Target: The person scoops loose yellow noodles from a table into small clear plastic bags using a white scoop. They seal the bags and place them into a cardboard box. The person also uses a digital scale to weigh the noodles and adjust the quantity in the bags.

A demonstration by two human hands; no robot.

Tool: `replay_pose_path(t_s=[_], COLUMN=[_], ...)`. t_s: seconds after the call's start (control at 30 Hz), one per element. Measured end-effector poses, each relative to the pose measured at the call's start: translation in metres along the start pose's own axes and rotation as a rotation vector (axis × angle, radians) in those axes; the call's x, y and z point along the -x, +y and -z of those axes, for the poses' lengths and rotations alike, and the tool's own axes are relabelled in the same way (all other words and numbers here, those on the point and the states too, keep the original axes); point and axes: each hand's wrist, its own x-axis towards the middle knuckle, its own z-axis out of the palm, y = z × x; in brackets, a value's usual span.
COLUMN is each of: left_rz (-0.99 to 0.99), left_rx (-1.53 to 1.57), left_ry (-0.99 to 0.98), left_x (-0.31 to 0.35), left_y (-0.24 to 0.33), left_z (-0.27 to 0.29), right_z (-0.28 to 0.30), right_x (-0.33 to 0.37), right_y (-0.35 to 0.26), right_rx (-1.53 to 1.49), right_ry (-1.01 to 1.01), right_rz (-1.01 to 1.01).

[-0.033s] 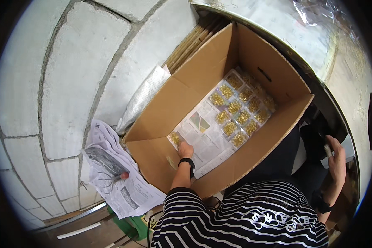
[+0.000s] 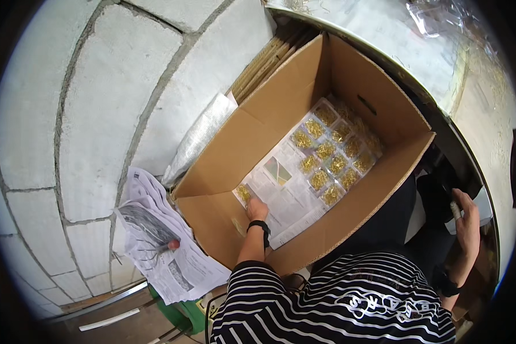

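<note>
While left hand (image 2: 257, 210) is at edge of gold-filled pack (image 2: 243, 192), eight o'clock in carton (image 2: 258, 123), right hand (image 2: 468, 221) is outside, four o'clock; cannot tell either grip's state.

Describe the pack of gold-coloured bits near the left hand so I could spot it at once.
Find the big open cardboard box mid-picture, its floor lined with newspaper. Go to the floor's lower-left end, where the left hand is; the pack of gold-coloured bits lies right by it. It sits alone, across the newspaper from the cluster of similar packs.
</note>
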Motion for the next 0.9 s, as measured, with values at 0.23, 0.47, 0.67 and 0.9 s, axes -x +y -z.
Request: replay_pose_path(t_s=[0.23,0.47,0.67,0.9], left_rz=[-0.013,-0.559,-1.095,-1.373], left_rx=[0.255,0.714,0.748,0.01], left_ry=[-0.388,-0.417,-0.587,-0.175], left_x=[-0.048,0.013,0.168,0.244], left_y=[-0.031,0.2,0.439,0.622], left_z=[-0.012,0.134,0.208,0.146], right_z=[0.032,0.087,0.133,0.2], right_x=[0.004,-0.01,-0.057,-0.255], right_y=[-0.01,0.026,0.095,0.173], right_rx=[0.067,0.156,0.262,0.388], right_ry=[0.148,0.516,0.399,0.245], right_rz=[0.099,0.167,0.045,-0.426])
